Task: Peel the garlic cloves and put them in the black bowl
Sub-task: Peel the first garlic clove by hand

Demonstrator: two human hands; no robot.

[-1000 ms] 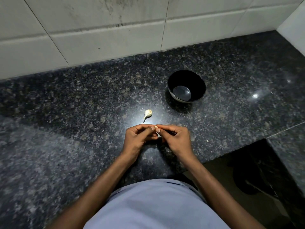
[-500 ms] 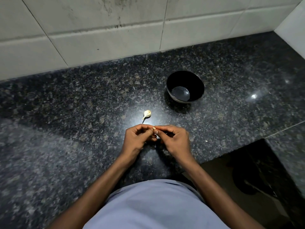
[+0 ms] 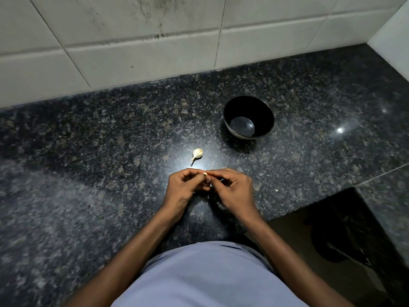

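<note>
A small pale garlic clove (image 3: 205, 174) shows between my fingertips, just above the dark granite counter (image 3: 93, 156). My left hand (image 3: 184, 189) pinches it with curled fingers. My right hand (image 3: 234, 191) meets it from the right, thumb and fingers pinching at the clove; a thin pale strip of skin (image 3: 218, 182) runs along its fingers. Most of the clove is hidden by my fingers. The rest of the garlic bulb (image 3: 197, 153), with a thin stem, lies on the counter beyond my hands. Farther back to the right stands the black bowl (image 3: 249, 116), with nothing visible inside.
A tiled wall (image 3: 155, 47) closes the back of the counter and a white wall (image 3: 391, 32) its right end. The counter's front edge steps back at the right, above a dark floor (image 3: 332, 235). A tiny pale scrap (image 3: 276, 190) lies right of my right hand.
My hands stay together at the same spot, with small finger movements on the clove. A little more of the pale clove shows between the fingertips.
</note>
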